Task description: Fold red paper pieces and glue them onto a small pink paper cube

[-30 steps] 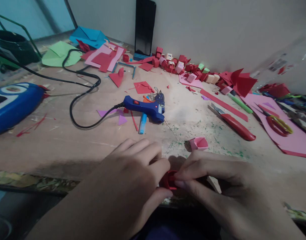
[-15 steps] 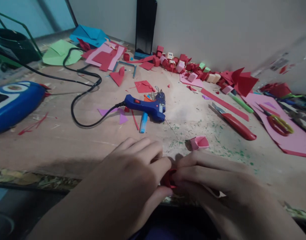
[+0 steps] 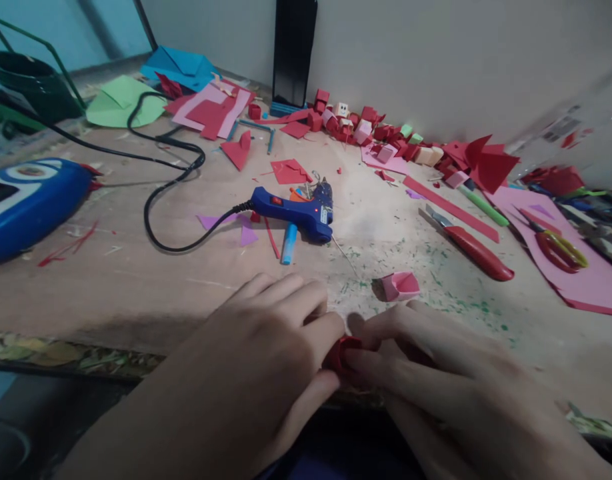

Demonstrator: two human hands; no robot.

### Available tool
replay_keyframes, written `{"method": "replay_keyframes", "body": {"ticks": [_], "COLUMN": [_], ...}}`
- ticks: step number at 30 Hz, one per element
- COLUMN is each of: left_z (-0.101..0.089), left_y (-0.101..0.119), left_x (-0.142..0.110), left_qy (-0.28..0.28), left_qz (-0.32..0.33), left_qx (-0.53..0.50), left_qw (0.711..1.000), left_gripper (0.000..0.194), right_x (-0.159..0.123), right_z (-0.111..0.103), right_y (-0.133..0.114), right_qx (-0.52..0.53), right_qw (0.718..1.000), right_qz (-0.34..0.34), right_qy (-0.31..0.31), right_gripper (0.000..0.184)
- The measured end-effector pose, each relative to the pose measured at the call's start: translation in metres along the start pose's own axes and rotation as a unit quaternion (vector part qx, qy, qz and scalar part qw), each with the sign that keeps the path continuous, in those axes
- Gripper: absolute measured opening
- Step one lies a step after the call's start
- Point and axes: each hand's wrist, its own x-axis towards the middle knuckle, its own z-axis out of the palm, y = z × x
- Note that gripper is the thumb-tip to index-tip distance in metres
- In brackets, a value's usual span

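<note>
- Your left hand pinches a small curled red paper piece between thumb and index finger, bottom centre of the frame; its other fingers lie bent together.
- Your right hand meets the piece from the right, one fingertip at its opening; the fingers overlap, so whether they pinch it cannot be told.
- To shape it well, keep the left hold light and steady and press evenly with the right fingertip; thin paper would probably crease under force.
- The piece sits between both sets of fingers, touching both, near the front edge of the table.
- Just beyond your right knuckles stands an open pink paper box.
- Farther out, the blue glue gun lies mid-frame, its light showing red, and a red-handled knife rests at centre right, blade bare.
</note>
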Motion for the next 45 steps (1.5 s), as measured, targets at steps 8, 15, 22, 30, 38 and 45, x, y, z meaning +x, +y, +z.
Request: {"method": "replay_keyframes", "body": {"ticks": [8,15,22,30,38,45], "left_z": [0.001,-0.001,0.001,-0.001,-0.01,-0.009], "left_y": [-0.001,0.0,0.001,0.0,0.006,0.01], "left_x": [-0.001,0.0,-0.001,-0.004,-0.001,0.0], "left_qy": [0.004,-0.007,0.0,-0.004,-0.061,-0.075], "left_qz": [-0.002,-0.009,-0.003,0.0,-0.03,-0.096], "left_qx": [-0.005,0.0,-0.004,0.013,0.023,-0.014], "left_qw": [1.0,1.0,1.0,1.0,0.997,0.992], "left_gripper": [0.016,0.019,0.016,0.014,0.014,0.019], "right_x": [0.004,0.005,0.005,0.006,0.01,0.018], "right_z": [0.0,0.002,0.004,0.012,0.026,0.048], "right_y": [-0.005,-0.007,-0.009,-0.002,0.012,0.023], "right_qx": [-0.023,-0.04,-0.034,-0.021,-0.079,-0.082], "right_qw": [1.0,0.999,0.999,1.0,0.996,0.995], "right_qz": [-0.006,0.005,0.026,0.016,-0.045,-0.05], "right_qy": [-0.005,-0.019,-0.017,-0.012,0.015,0.007], "right_gripper": [0.028,0.027,0.029,0.024,0.019,0.008]}}
